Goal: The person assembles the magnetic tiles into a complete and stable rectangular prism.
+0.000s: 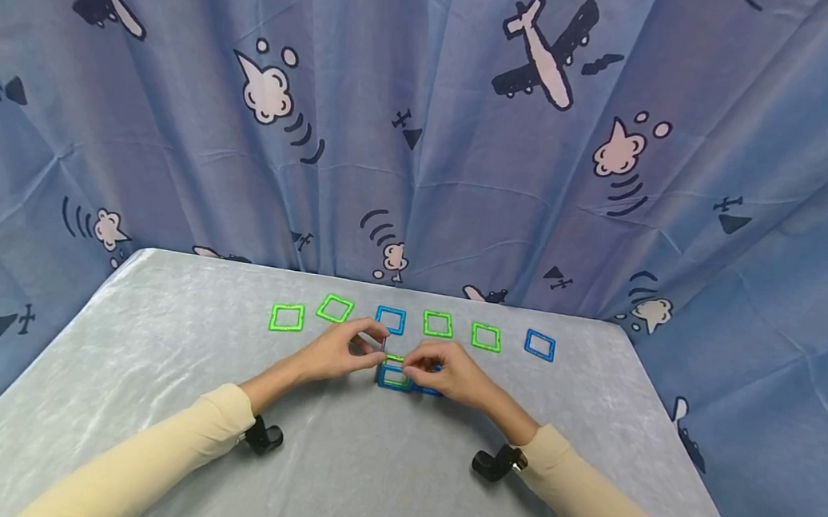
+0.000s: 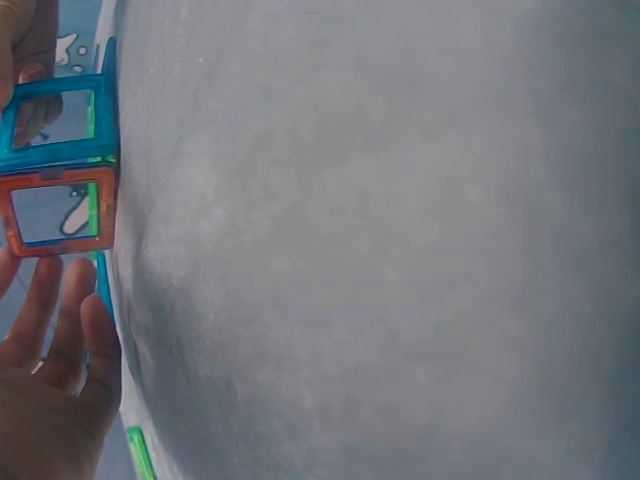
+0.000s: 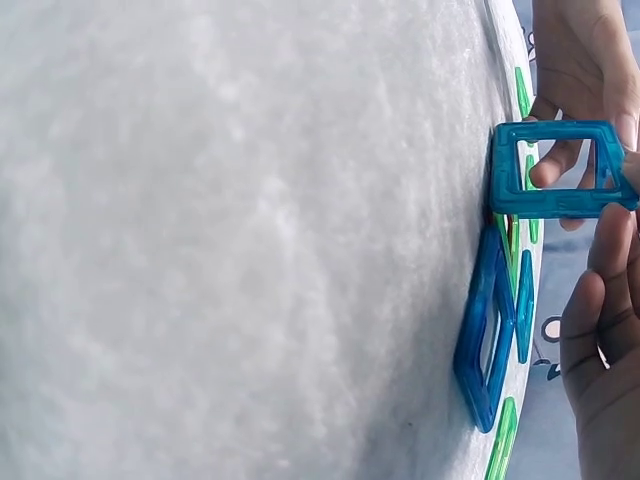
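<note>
Between the hands stands an upright blue square magnetic tile (image 3: 560,207), a see-through frame, joined at a corner to an orange-red tile (image 2: 108,205). My left hand (image 1: 342,352) has its fingertips at the orange-red tile's outer edge and pinches it; the thumb is mostly cut off in the left wrist view. On the other side, my right hand (image 1: 455,373) pinches the top edge of the blue tile between thumb and finger. Green tile edges (image 1: 394,359) show behind the blue frame. Next to it another blue tile (image 3: 466,360) lies on the table, partly beneath my right hand in the head view.
A loose row of tiles lies farther back: green tiles at left (image 1: 286,328) and right (image 1: 485,346), a blue tile (image 1: 392,311) in the middle, and a blue tile (image 1: 539,355) at the far right. Grey cloth covers the table (image 1: 341,478); a patterned curtain (image 1: 423,131) hangs behind.
</note>
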`<state>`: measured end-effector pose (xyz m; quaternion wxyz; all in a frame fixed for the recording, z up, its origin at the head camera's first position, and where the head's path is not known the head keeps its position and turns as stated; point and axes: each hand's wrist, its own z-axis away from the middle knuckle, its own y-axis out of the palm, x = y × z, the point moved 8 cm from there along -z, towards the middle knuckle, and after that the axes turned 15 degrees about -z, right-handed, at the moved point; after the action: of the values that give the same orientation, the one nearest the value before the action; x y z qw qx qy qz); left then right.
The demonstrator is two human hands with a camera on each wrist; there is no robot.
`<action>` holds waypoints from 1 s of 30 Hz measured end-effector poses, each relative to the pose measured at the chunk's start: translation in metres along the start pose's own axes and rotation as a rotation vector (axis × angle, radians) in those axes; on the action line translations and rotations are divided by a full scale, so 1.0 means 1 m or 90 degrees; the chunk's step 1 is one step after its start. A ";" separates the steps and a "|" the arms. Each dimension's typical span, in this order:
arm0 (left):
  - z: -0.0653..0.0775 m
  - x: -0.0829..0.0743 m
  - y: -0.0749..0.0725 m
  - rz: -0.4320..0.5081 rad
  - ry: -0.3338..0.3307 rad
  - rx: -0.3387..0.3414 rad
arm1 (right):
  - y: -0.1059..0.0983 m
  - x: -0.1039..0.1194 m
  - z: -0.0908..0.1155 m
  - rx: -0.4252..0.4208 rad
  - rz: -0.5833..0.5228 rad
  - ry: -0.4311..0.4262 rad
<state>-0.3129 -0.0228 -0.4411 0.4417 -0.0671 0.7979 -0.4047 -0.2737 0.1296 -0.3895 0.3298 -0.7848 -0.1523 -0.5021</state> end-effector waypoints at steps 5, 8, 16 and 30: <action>0.001 0.001 -0.001 0.009 0.002 -0.002 | 0.000 0.000 -0.002 -0.004 -0.004 0.001; 0.001 -0.001 -0.002 0.013 0.002 -0.003 | 0.000 -0.001 -0.002 -0.009 -0.008 0.002; 0.003 -0.001 -0.002 0.012 0.001 -0.006 | 0.002 -0.003 -0.002 -0.013 -0.016 -0.002; 0.003 -0.001 -0.001 0.011 -0.002 0.001 | 0.003 0.000 -0.001 -0.012 -0.015 -0.006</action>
<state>-0.3107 -0.0249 -0.4406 0.4462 -0.0608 0.7976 -0.4014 -0.2734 0.1269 -0.3904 0.3155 -0.7883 -0.1584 -0.5040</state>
